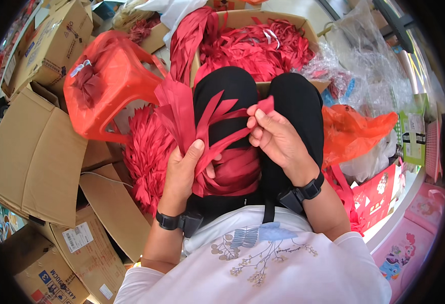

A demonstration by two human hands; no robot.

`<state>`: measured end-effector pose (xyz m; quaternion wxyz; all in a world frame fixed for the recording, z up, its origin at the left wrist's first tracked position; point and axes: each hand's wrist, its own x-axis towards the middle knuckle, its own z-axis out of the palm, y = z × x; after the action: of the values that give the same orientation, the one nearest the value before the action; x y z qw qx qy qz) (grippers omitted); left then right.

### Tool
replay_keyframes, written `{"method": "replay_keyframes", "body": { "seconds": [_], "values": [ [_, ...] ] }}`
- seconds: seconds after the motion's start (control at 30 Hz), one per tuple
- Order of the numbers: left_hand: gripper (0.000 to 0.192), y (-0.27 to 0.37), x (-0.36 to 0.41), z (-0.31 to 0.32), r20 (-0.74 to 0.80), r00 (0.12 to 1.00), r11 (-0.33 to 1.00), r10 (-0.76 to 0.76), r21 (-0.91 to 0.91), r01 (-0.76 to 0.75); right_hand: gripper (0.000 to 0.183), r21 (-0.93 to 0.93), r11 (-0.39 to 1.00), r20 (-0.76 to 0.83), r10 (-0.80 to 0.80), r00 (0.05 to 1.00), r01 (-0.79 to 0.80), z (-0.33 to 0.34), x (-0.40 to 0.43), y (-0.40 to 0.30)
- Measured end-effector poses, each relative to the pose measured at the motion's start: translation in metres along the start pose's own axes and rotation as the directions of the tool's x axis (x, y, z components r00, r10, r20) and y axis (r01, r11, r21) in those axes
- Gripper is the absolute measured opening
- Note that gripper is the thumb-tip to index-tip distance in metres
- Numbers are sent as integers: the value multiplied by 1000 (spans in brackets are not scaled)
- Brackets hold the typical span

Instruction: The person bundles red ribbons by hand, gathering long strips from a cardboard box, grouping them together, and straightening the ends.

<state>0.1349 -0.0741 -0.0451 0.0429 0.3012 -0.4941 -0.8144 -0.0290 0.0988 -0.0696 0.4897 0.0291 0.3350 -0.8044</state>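
Note:
My left hand grips a bundle of red fabric ribbon strips above my left thigh, with the strips fanning upward past the thumb. Between the thumb and fingers of my right hand are the ends of two of these strips, drawn out to the right. More folded red ribbon hangs below my left hand and lies across my lap. Part of the left fingers is hidden behind the ribbon. Both wrists carry black strapped devices.
A cardboard box of red ribbon strips stands beyond my knees. On the left are a red plastic stool holding a dark red ribbon bunch, a ribbon pile and open cartons. An orange plastic bag lies right.

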Motion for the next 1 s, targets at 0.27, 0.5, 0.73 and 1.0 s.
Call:
{"method": "replay_keyframes", "body": {
  "seconds": [0.27, 0.5, 0.73, 1.0],
  "values": [
    [28, -5, -6, -1, 26, 999, 999, 38, 35, -39, 24, -29, 996, 21, 81, 996, -81, -5, -25, 15],
    [27, 2, -21, 7, 115, 992, 980, -57, 197, 34, 26, 60, 998, -36, 18, 999, -16, -17, -27, 22],
    [27, -3, -18, 12, 102, 988, 969, -115, 231, 89, 20, 59, 995, -91, -75, 993, 81, -23, -19, 31],
    [28, -4, -14, 2, 102, 984, 982, -146, 135, 132, 23, 157, 975, -107, -144, 984, 159, -22, 0, 35]
  ]
}}
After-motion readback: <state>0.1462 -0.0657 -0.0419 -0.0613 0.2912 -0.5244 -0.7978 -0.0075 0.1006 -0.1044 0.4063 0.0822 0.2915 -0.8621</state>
